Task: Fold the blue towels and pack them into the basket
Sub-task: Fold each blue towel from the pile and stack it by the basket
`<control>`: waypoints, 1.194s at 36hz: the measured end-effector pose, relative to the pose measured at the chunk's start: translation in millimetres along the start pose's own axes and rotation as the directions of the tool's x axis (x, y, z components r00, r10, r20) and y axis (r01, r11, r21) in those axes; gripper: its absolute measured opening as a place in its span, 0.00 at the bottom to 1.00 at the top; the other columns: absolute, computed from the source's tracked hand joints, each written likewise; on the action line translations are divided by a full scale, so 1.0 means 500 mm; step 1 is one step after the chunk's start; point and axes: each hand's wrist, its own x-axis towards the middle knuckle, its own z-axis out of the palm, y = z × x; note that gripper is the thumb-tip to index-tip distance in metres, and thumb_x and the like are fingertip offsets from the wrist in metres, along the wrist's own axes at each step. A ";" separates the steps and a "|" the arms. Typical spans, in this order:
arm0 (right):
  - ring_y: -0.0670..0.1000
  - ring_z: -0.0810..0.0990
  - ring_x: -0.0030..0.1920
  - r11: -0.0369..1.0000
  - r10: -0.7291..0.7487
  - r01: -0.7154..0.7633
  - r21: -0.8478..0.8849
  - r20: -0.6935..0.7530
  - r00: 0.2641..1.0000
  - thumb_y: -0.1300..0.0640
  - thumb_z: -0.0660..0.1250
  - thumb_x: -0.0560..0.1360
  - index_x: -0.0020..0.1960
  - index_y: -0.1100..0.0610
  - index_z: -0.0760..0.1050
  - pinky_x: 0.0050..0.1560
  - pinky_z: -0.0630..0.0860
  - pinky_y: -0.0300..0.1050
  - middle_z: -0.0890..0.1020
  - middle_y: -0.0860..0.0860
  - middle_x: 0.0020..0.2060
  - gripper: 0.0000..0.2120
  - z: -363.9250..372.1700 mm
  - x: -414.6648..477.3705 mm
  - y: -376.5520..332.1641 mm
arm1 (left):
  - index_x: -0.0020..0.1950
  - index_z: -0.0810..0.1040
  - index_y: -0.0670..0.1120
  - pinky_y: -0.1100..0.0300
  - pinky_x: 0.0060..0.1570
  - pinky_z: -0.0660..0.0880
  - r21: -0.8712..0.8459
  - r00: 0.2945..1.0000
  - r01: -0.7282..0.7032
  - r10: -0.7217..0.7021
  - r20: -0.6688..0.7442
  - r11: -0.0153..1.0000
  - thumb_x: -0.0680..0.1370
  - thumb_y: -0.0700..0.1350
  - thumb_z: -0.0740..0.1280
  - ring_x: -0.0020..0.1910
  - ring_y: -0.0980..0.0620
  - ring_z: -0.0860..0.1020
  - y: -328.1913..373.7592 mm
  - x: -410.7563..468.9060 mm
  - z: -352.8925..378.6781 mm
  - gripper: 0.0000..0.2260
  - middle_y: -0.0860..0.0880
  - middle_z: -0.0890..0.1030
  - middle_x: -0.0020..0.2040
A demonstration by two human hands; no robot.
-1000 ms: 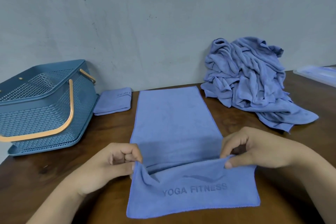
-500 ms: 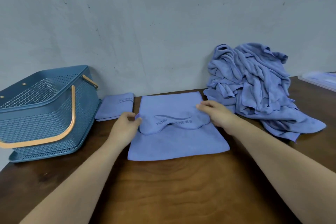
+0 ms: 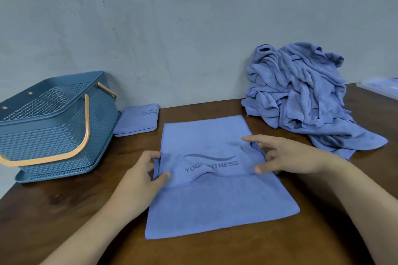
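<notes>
The single view sits at the person's head and faces forward and down across a brown wooden table (image 3: 64, 211) toward a grey wall (image 3: 172, 28) that fills the upper half of the frame. It is close. Both forearms enter from the lower corners, and the left hand (image 3: 142, 176) and right hand (image 3: 288, 157) meet the flat towel (image 3: 215, 206) at centre. The wide lens takes in the basket (image 3: 49, 133) at the left edge and the heap of towels (image 3: 301, 92) at upper right.

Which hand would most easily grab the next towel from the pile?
Probably the right hand: it sits at the right edge of the towel, toward the crumpled pile; the left hand is nearer the basket.
</notes>
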 end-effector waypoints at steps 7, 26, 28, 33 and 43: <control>0.32 0.62 0.74 0.912 -0.177 0.179 -0.369 0.038 0.983 0.48 0.82 0.72 0.71 0.27 0.69 0.67 0.68 0.36 0.55 0.26 0.77 0.35 -0.018 -0.017 0.013 | 0.63 0.73 0.58 0.60 0.59 0.72 0.376 0.890 -0.430 0.455 0.024 0.821 0.77 0.47 0.75 0.61 0.58 0.73 0.014 -0.012 -0.056 0.18 0.63 0.73 0.60; 0.46 0.82 0.43 0.937 -0.341 0.337 -0.088 -0.421 0.840 0.55 0.68 0.84 0.53 0.50 0.83 0.48 0.74 0.40 0.85 0.46 0.43 0.05 0.030 0.030 0.022 | 0.53 0.80 0.56 0.52 0.45 0.76 0.133 0.916 -0.400 0.389 0.097 0.907 0.85 0.51 0.66 0.45 0.51 0.81 -0.008 0.000 -0.028 0.04 0.55 0.83 0.48; 0.46 0.82 0.43 0.945 -0.298 0.326 -0.023 -0.469 0.831 0.55 0.68 0.84 0.52 0.50 0.83 0.51 0.74 0.39 0.86 0.46 0.44 0.05 0.029 0.043 0.015 | 0.53 0.78 0.52 0.53 0.44 0.74 0.051 0.946 -0.324 0.325 -0.009 0.945 0.86 0.51 0.64 0.40 0.50 0.78 0.007 0.014 -0.028 0.06 0.52 0.80 0.43; 0.56 0.86 0.54 0.928 -0.221 0.338 0.156 -0.498 0.838 0.56 0.67 0.85 0.52 0.55 0.83 0.60 0.78 0.53 0.88 0.52 0.48 0.07 0.002 0.088 -0.020 | 0.48 0.79 0.48 0.54 0.45 0.70 -0.143 0.975 -0.177 0.153 -0.164 0.974 0.88 0.53 0.61 0.40 0.54 0.74 0.059 0.092 -0.045 0.14 0.49 0.78 0.39; 0.54 0.83 0.60 0.991 -0.007 0.092 0.102 -0.628 0.778 0.54 0.67 0.83 0.59 0.51 0.84 0.62 0.76 0.50 0.86 0.49 0.56 0.08 -0.064 0.283 -0.007 | 0.38 0.70 0.45 0.52 0.34 0.65 -0.157 0.943 0.093 -0.138 -0.305 0.983 0.86 0.58 0.58 0.35 0.45 0.74 0.052 0.322 -0.009 0.23 0.50 0.72 0.32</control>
